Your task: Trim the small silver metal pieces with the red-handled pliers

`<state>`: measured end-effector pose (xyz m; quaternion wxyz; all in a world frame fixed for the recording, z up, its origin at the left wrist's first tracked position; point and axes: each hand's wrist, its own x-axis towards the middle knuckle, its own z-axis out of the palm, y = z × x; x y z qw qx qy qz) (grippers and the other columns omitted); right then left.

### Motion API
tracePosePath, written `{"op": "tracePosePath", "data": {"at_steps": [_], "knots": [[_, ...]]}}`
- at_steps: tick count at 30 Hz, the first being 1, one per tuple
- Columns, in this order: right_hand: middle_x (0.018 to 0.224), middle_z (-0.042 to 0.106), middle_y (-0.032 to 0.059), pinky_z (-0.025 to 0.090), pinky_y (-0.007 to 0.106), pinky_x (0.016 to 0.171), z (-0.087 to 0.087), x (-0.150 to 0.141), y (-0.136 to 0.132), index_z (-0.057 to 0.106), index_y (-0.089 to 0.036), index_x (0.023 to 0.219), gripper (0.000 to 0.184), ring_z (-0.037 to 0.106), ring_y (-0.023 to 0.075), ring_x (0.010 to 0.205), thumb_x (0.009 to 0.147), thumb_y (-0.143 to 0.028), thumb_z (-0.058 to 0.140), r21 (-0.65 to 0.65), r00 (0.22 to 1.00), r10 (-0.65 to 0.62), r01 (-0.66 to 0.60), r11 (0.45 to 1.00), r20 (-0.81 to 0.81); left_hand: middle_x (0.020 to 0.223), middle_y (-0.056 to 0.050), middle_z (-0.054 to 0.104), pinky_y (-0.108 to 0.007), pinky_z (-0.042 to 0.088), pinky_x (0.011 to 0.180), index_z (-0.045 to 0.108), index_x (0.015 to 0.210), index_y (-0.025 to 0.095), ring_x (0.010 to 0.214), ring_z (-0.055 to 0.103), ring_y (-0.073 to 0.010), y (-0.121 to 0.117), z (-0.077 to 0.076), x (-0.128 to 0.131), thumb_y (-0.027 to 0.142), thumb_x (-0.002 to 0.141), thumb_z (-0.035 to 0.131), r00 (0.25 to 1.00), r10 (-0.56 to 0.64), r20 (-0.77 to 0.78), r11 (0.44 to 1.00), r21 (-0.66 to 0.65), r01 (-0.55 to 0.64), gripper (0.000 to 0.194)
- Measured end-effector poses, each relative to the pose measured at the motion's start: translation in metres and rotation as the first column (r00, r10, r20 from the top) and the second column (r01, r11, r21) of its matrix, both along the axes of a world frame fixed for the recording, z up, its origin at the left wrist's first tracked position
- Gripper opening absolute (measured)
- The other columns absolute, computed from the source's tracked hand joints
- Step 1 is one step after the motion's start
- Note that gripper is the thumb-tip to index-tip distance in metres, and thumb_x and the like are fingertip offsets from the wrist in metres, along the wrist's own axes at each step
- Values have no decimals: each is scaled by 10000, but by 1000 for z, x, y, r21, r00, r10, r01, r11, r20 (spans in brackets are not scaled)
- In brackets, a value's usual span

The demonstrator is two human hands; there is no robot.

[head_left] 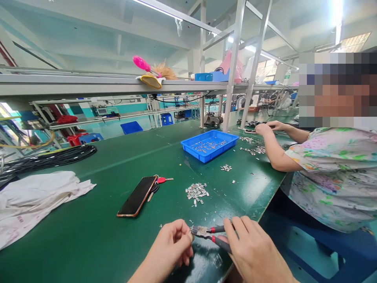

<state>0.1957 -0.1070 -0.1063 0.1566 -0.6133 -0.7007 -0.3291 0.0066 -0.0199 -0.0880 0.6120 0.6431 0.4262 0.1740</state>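
Observation:
My right hand is wrapped round the dark handles of a pair of pliers with red bands near the joint. The handles are spread a little. At the jaws' tip, my left hand pinches a small piece between thumb and forefinger; the fingers mostly cover it, so its kind does not show. Just beyond both hands lies a loose pile of small flat metal pieces on the green table. Farther off, a smaller heap of similar pieces lies near the blue tray.
A phone with keys lies left of the pile. The blue tray holds scattered small pieces. White cloth and coiled black cable lie at left. A co-worker sits at right, hands over more pieces.

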Motion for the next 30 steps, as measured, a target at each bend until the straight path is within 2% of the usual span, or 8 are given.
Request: {"op": "tracePosePath", "data": {"at_steps": [4, 6, 9, 12, 15, 19, 21, 30], "knots": [[686, 559, 38, 368, 344, 557, -4, -1, 2, 616, -188, 806, 83, 524, 211, 613, 786, -208, 538, -43, 1000, 9, -10, 999, -28, 576, -2, 557, -203, 340, 479, 442, 721, 172, 482, 490, -102, 1, -1, 0, 397, 805, 513, 1000, 2, -17, 999, 32, -2, 250], [685, 577, 19, 359, 328, 557, -5, 2, 5, 609, -214, 769, 35, 548, 208, 612, 747, -196, 589, -189, 988, -4, -26, 982, -156, 595, -6, 567, -205, 352, 493, 451, 731, 170, 502, 502, -105, 2, -1, -1, 405, 818, 515, 1000, -7, -20, 998, 59, 8, 258], [692, 621, 8, 328, 297, 549, -1, 8, 13, 603, -230, 712, 107, 572, 187, 611, 790, -288, 558, -498, 912, -117, -105, 861, -394, 624, -11, 576, -208, 366, 520, 464, 751, 166, 534, 510, -108, 3, 3, -2, 409, 833, 521, 999, -37, -10, 996, 80, 38, 263], [607, 614, -10, 283, 262, 526, 11, 12, 19, 560, -208, 594, 283, 512, 126, 544, 805, -395, 531, -629, 804, -214, -236, 741, -555, 640, -18, 578, -214, 370, 535, 457, 768, 161, 547, 505, -107, 3, 7, -3, 429, 838, 529, 998, -57, 27, 998, 42, 56, 286], [501, 548, -21, 277, 228, 483, 20, 14, 23, 483, -180, 513, 330, 456, 89, 480, 768, -382, 538, -635, 671, -265, -391, 666, -692, 643, -17, 575, -212, 361, 541, 456, 780, 157, 548, 500, -101, 4, 9, -4, 413, 841, 540, 996, -39, 75, 999, 2, 39, 276], [539, 570, -1, 377, 185, 438, 19, 16, 28, 519, -173, 572, 298, 514, 88, 443, 787, -365, 443, -568, 366, -454, -674, 473, -812, 643, -9, 564, -202, 334, 530, 463, 782, 151, 549, 484, -89, 7, 7, -5, 410, 852, 536, 993, -14, 121, 1000, -24, 17, 278], [538, 570, 4, 399, 176, 426, 17, 15, 32, 520, -166, 562, 303, 513, 80, 422, 782, -354, 430, -520, 289, -501, -745, 417, -816, 641, -8, 557, -198, 326, 528, 462, 772, 148, 551, 479, -85, 9, 6, -6, 413, 852, 537, 990, 15, 137, 999, -47, -8, 286], [546, 593, 8, 397, 183, 387, 9, 11, 55, 529, -166, 718, 229, 521, 94, 388, 793, -341, 402, -333, 78, -570, -872, 359, -818, 617, -14, 563, -190, 328, 502, 447, 720, 154, 516, 466, -79, 13, 7, -7, 462, 786, 595, 975, 153, 161, 987, -69, -144, 349]]}}
